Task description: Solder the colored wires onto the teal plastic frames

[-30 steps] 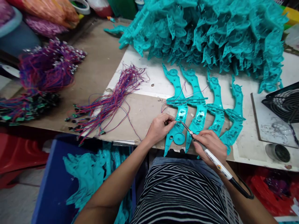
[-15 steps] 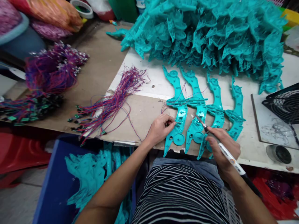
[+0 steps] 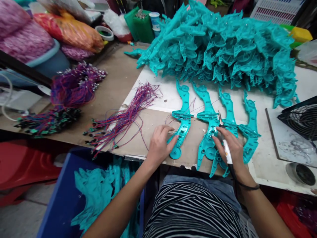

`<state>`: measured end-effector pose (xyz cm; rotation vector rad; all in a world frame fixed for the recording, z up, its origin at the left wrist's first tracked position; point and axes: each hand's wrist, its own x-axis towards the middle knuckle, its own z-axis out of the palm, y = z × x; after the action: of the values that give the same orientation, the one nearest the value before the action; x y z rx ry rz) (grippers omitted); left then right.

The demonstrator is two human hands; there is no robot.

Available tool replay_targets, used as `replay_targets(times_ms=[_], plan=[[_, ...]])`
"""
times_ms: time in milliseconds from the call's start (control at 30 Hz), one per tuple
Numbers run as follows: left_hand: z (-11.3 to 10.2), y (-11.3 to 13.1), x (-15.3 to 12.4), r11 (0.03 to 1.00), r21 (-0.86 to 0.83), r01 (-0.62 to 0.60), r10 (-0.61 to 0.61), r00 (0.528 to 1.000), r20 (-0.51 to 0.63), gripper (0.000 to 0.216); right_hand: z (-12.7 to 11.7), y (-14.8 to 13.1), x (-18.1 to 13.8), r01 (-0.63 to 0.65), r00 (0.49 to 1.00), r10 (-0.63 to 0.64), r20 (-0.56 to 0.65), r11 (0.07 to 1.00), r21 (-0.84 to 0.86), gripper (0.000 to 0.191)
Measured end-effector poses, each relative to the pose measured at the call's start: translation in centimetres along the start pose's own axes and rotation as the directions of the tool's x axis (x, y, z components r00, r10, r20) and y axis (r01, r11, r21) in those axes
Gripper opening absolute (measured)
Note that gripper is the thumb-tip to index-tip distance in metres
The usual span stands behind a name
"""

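Several curved teal plastic parts lie in a row on the table. My left hand (image 3: 159, 143) grips the edge of the leftmost teal plastic part (image 3: 185, 125), thumb over its lower section. My right hand (image 3: 231, 145) is closed on a soldering iron (image 3: 226, 150) with a white handle, its metal tip pointing up and away. That hand's thumb and fingers also reach the second teal part (image 3: 206, 145), apparently touching it. Thin wires (image 3: 193, 103) run across the upper middle of the row. Two more teal parts (image 3: 252, 132) lie on the right, one partly hidden by my right hand.
A large teal pile (image 3: 223, 49) fills the back. Red-blue wire bundles (image 3: 128, 112) lie left, a bigger heap (image 3: 74, 86) beyond. A black fan (image 3: 300, 117) on a board and a small round container (image 3: 300, 173) stand right. Below left is a blue bin (image 3: 59, 195) of teal parts.
The leftmost part has shifted left, away from the second, with my left hand. My right hand has tilted the iron's tip upward, off the second part. The view has tipped up slightly.
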<state>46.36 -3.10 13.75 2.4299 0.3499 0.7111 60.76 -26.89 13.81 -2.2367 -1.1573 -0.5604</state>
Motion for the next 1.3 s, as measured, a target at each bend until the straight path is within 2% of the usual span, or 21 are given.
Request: replay_targets(times_ms=[100, 167, 267, 333, 400, 467, 533, 600, 667, 800, 900, 1033, 1067, 1200, 1300], plan=[[0.8, 1.5, 4.3, 0.993, 0.118, -0.025, 0.02, 0.999, 0.043, 0.029, 0.1, 0.1, -0.1, -0.018, 0.999, 0.019, -0.037, 1.0, 0.023, 0.032], [2.8, 2.7, 8.2, 0.977, 0.208, -0.041, 0.01, 0.989, 0.146, 0.029, 0.1, 0.1, -0.2, -0.03, 0.998, 0.032, -0.052, 0.999, 0.028, 0.03], [6.8, 4.2, 13.1, 0.95, 0.31, -0.03, -0.071, 0.948, 0.309, 0.025, 0.0, 0.1, -0.3, -0.055, 0.996, 0.057, -0.074, 0.998, 0.029, 0.029], [8.7, 4.8, 14.9, 0.949, 0.314, 0.013, -0.129, 0.927, 0.352, 0.019, -0.2, 0.2, -0.4, -0.06, 0.994, 0.063, -0.094, 0.997, 0.039, 0.029], [9.2, 4.8, 15.7, 0.953, 0.299, 0.05, -0.157, 0.925, 0.346, 0.023, -0.5, 0.4, -0.5, -0.052, 0.993, 0.057, -0.107, 0.997, 0.055, 0.03], [8.7, 4.2, 15.7, 0.957, 0.266, 0.117, -0.189, 0.946, 0.262, 0.027, -0.7, 0.7, -0.5, -0.039, 0.993, 0.045, -0.109, 0.997, 0.059, 0.031], [7.6, 3.3, 15.6, 0.95, 0.199, 0.24, -0.266, 0.957, 0.116, 0.027, -0.7, 1.0, -0.5, -0.022, 0.994, 0.028, -0.109, 0.998, 0.06, 0.031], [6.7, 2.3, 15.3, 0.928, 0.09, 0.362, -0.363, 0.932, -0.012, 0.023, -0.5, 1.2, -0.3, -0.007, 0.993, 0.014, -0.118, 0.998, 0.06, 0.031], [6.3, 1.6, 15.1, 0.91, -0.023, 0.415, -0.415, 0.909, -0.028, 0.021, -0.2, 1.4, 0.0, 0.018, 0.99, -0.01, -0.144, 0.999, 0.05, 0.03], [6.8, 1.0, 14.8, 0.9, -0.114, 0.42, -0.419, 0.907, 0.033, 0.022, 0.4, 1.8, 0.8, 0.062, 0.993, -0.059, -0.106, 0.998, 0.023, 0.03], [6.8, 0.6, 14.7, 0.89, -0.061, 0.452, -0.452, 0.892, 0.013, 0.025, 0.6, 2.7, 1.1, 0.035, 0.998, -0.035, -0.055, 0.999, 0.001, 0.034], [6.1, 0.4, 13.9, 0.889, 0.042, 0.455, -0.457, 0.889, 0.028, 0.012, 0.6, 4.0, 0.8, -0.024, 0.999, 0.025, 0.027, 0.999, -0.049, 0.041], [6.0, 0.6, 13.4, 0.894, 0.062, 0.444, -0.446, 0.895, 0.023, 0.012, 0.5, 4.2, 0.6, -0.034, 0.998, 0.037, 0.049, 0.997, -0.069, 0.042], [5.1, 1.3, 11.3, 0.942, 0.113, 0.317, -0.316, 0.948, -0.024, 0.046, -0.1, 5.3, -0.3, -0.077, 0.995, 0.088, 0.055, 0.98, -0.184, 0.043], [2.5, 0.4, 9.3, 0.968, 0.077, 0.239, -0.231, 0.968, -0.101, 0.034, -0.8, 6.7, -1.1, -0.13, 0.99, 0.14, 0.019, 0.959, -0.253, 0.047]])
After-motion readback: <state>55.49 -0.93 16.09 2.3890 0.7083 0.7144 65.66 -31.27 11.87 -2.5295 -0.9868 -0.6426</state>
